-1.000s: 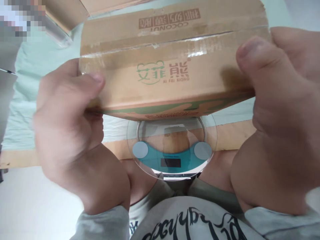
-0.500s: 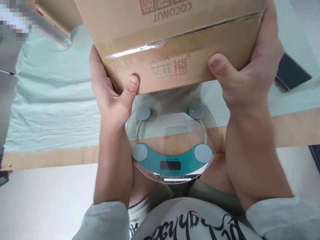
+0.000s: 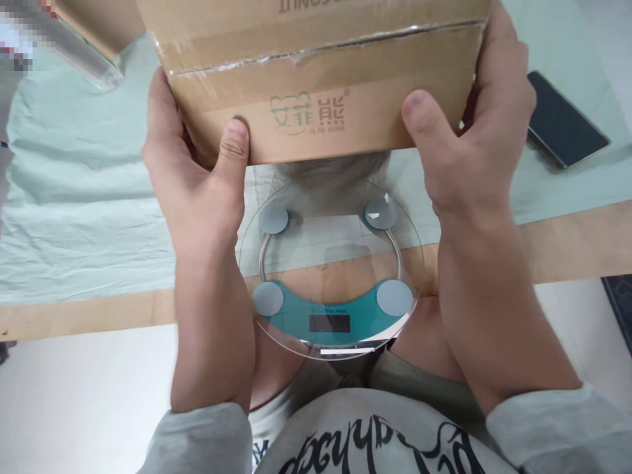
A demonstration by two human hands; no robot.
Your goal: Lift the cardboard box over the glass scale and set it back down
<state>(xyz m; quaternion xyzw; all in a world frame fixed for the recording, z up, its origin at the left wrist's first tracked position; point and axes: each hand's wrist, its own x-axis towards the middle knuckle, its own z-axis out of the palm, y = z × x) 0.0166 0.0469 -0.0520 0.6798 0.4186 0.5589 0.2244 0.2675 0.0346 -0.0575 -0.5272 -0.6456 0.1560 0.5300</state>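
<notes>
Both hands' grip, left hand (image 3: 190, 174) and right hand (image 3: 467, 148), still clamps the cardboard box (image 3: 320, 72), now shifted leftward.

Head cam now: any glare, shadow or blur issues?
Head view: sharp overall; white glint on the glass scale, soft shadow under the cardboard box on the green cloth; a pixelated patch top left; wide-angle stretch swells the forearms.
</notes>
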